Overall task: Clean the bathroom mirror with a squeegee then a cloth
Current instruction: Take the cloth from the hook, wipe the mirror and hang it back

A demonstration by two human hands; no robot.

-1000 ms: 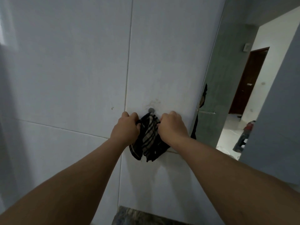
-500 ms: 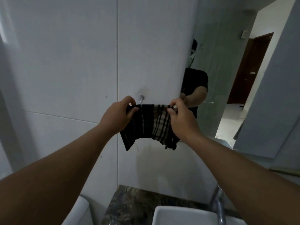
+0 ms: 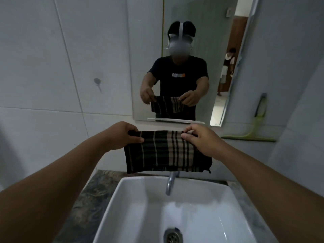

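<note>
Nearest is the white sink. It sits on a dark stone worktop. Nothing lies in the sink. Only its drain shows at the bottom, and the bowl looks shiny, maybe a little wet. A metal tap curves over the back of the sink.

Just above the tap hangs the cloth. It is dark with pale stripes. The left hand pinches its top left corner with curled fingers. The right hand pinches the top right corner the same way. The cloth is stretched flat between them, and its bottom edge hangs very close to the tap.

Here is what could go wrong. If the hands drop a bit, the cloth could brush the tap or dip into the sink and get wet. A wet cloth would leave streaks on the glass. If one pinch slips, the cloth would fall right into the sink.

Farther back is the mirror on the tiled wall. A thin white shelf runs along its bottom edge. The cloth is not touching the glass yet.

To the right, the green squeegee hangs against the wall near the mirror. No hand is on it, so I think the cloth wipe comes next.
</note>
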